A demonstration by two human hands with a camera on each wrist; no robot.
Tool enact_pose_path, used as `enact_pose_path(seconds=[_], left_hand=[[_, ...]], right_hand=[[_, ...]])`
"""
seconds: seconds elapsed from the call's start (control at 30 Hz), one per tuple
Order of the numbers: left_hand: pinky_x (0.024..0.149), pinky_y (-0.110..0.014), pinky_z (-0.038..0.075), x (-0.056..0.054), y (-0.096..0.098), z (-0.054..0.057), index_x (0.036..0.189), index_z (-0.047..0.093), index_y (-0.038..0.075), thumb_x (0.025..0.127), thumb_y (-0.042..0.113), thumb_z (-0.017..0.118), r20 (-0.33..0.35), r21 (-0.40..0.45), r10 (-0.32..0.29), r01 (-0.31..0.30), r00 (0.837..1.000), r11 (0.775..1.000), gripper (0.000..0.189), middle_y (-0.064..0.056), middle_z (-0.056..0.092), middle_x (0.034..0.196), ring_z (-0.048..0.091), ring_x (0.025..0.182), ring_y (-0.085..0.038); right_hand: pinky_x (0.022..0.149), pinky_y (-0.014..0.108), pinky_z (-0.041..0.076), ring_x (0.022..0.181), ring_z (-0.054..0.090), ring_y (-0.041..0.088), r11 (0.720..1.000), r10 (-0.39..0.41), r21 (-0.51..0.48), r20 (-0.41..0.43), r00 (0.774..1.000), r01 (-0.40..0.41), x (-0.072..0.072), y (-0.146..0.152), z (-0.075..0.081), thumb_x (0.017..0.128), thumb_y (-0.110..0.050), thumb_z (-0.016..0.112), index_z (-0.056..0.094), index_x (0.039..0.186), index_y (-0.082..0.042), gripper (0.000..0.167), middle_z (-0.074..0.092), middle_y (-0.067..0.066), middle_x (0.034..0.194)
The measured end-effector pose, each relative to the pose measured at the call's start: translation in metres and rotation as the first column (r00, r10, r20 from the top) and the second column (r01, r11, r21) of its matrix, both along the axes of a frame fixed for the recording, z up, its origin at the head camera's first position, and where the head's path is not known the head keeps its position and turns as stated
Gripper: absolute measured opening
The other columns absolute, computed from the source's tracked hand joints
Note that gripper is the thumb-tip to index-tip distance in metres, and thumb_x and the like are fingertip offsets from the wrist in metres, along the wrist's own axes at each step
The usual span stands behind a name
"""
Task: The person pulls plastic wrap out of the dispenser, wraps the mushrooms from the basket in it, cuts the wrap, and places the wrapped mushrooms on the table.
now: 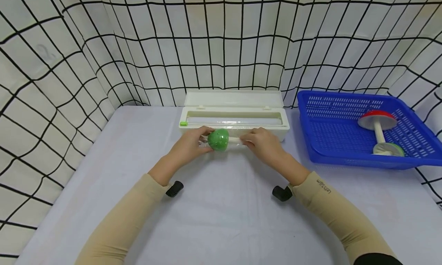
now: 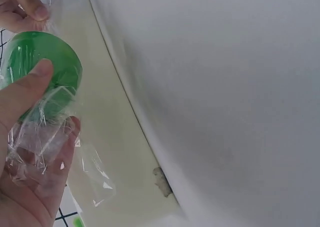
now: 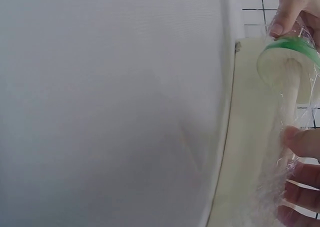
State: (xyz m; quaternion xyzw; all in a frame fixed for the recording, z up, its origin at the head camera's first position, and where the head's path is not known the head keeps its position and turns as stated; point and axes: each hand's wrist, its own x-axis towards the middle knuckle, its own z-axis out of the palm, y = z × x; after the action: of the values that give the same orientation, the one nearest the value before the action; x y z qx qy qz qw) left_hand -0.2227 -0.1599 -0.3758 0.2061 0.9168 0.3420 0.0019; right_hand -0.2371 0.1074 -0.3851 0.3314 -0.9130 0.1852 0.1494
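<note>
By one white box [image 1: 234, 110], my left hand [image 1: 189, 144] is holding one wrapped green cap [image 1: 218, 139], right hand [image 1: 265, 146] gripping its stem [image 1: 234, 140].

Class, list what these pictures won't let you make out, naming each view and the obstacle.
Head: the far end of the held green mushroom's stem, covered by the right hand.
Head: the lower part of the other green cap, behind the blue basket's near wall.
Left wrist: part of the left hand, cut off by the left edge.
Right wrist: the stem's far end, blurred by crumpled plastic film.
</note>
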Motion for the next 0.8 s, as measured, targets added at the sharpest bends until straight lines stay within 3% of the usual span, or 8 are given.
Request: enact_pose_path(seconds=[0.5, 0.8], left_hand=[[0.095, -0.041, 0.054, -0.0017, 0.0031, -0.0042, 0.124, 0.068, -0.001, 0.08, 0.001, 0.086, -0.047, -0.004, -0.015, 0.015, 0.999, 1.0, 0.047, -0.013, 0.072, 0.115, 0.067, 0.107, -0.029], [0.093, -0.04, 0.055, -0.0028, 0.0055, -0.0064, 0.12, 0.069, -0.001, 0.081, 0.001, 0.086, -0.016, -0.022, -0.001, 0.001, 1.0, 1.0, 0.043, -0.012, 0.072, 0.113, 0.068, 0.105, -0.028]], right_hand=[[0.071, 0.045, 0.058, 0.09, 0.074, 0.031, 0.993, -0.041, 0.106, -0.001, 0.999, 0.041, -0.0029, -0.0052, 0.0052, 0.091, -0.01, 0.077, 0.082, 0.108, -0.012, 0.018, 0.077, 0.007, 0.104], [0.073, 0.045, 0.059, 0.092, 0.074, 0.031, 0.993, -0.063, 0.101, 0.014, 0.998, 0.061, 0.0002, -0.0074, 0.0048, 0.091, -0.012, 0.078, 0.082, 0.108, -0.012, 0.017, 0.077, 0.008, 0.103]])
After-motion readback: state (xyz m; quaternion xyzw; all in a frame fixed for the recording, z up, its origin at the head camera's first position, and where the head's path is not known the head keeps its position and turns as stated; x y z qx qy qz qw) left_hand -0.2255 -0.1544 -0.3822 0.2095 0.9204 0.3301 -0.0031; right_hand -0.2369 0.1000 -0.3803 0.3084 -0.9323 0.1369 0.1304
